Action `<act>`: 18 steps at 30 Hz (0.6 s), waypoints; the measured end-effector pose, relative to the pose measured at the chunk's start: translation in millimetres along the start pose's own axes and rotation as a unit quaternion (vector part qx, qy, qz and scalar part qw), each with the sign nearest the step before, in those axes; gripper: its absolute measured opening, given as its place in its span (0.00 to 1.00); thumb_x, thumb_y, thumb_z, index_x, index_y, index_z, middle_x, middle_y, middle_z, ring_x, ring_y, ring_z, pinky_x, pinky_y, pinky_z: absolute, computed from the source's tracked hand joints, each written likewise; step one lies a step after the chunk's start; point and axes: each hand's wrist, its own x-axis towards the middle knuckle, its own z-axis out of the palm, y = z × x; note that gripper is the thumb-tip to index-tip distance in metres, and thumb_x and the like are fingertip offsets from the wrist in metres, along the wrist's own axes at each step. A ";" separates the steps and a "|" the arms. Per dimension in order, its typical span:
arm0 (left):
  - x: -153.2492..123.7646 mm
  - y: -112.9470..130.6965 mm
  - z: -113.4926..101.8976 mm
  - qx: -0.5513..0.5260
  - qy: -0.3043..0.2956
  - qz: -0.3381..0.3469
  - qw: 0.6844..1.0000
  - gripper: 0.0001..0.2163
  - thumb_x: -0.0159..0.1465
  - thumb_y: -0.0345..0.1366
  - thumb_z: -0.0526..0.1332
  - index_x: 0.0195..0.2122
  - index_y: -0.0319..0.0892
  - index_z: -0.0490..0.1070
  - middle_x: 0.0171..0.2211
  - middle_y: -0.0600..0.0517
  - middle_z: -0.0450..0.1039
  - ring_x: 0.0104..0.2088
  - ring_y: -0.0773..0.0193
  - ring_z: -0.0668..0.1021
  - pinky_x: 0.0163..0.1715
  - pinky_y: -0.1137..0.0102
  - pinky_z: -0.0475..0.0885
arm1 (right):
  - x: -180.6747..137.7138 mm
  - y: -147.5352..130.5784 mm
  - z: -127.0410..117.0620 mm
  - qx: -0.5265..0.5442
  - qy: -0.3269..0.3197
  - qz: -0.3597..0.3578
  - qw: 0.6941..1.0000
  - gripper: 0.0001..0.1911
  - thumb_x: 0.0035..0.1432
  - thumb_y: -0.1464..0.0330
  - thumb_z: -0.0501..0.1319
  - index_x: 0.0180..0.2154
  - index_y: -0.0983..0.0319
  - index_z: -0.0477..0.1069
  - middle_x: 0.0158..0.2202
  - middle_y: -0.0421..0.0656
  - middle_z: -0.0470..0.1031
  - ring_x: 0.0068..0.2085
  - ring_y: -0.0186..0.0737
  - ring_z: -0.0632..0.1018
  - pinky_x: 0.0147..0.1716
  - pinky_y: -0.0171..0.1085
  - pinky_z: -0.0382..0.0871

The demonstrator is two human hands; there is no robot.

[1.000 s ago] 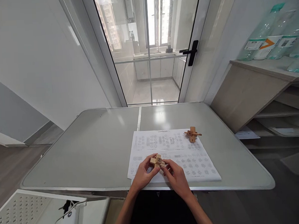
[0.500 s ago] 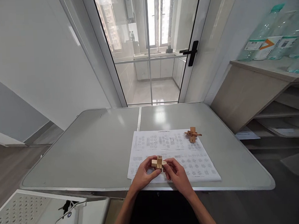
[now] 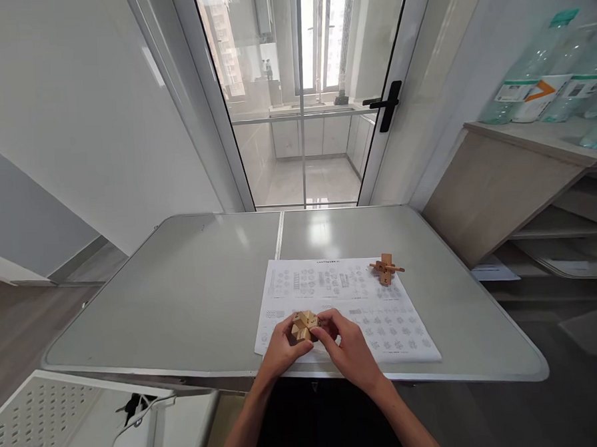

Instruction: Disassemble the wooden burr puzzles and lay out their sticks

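Observation:
A small wooden interlocking puzzle (image 3: pixel 304 324) is held between both hands, just above a printed instruction sheet (image 3: pixel 384 326) on the grey table (image 3: pixel 192 289). My left hand (image 3: pixel 281 348) grips the puzzle's left side with curled fingers. My right hand (image 3: pixel 347 346) pinches its right side. A second wooden puzzle (image 3: pixel 385 269), cross-shaped with sticks poking out, lies on the sheet's far right corner, well away from both hands.
A glass door with a black handle (image 3: pixel 386 103) stands behind the table. Wooden shelves (image 3: pixel 537 197) with wrapped plastic bottles (image 3: pixel 546 77) are at the right. A white perforated cart (image 3: pixel 48 417) with a cable sits at the lower left.
Both hands have turned the puzzle over and shifted it slightly left; it now looks more compact, with less of the cross shape showing. The far puzzle has not moved.

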 end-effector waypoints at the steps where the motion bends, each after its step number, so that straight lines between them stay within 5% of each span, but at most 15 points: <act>1: -0.2 0.1 0.6 0.007 0.006 0.003 1.000 0.27 0.54 0.59 0.72 0.40 0.39 0.74 0.33 0.51 0.73 0.35 0.60 0.72 0.37 0.68 0.68 | -0.1 -1.2 -0.7 -0.002 -0.007 -0.003 1.000 0.10 0.71 0.58 0.59 0.41 0.57 0.72 0.31 0.41 0.75 0.31 0.41 0.73 0.32 0.38 0.68; 8: -6.1 23.9 4.1 -0.004 -0.013 0.050 0.999 0.26 0.55 0.60 0.70 0.37 0.42 0.68 0.30 0.54 0.65 0.31 0.65 0.65 0.33 0.71 0.62 | -4.6 -15.5 -3.3 -0.020 -0.031 -0.026 0.999 0.09 0.73 0.60 0.57 0.43 0.57 0.72 0.33 0.42 0.76 0.32 0.42 0.75 0.34 0.40 0.68; 18: -17.9 41.9 4.3 0.023 -0.021 0.034 0.999 0.27 0.57 0.63 0.65 0.34 0.41 0.67 0.29 0.55 0.63 0.30 0.66 0.63 0.32 0.71 0.61 | -4.7 -19.3 -6.2 -0.046 -0.059 -0.118 0.990 0.06 0.75 0.64 0.55 0.46 0.58 0.68 0.32 0.39 0.72 0.31 0.38 0.71 0.33 0.37 0.65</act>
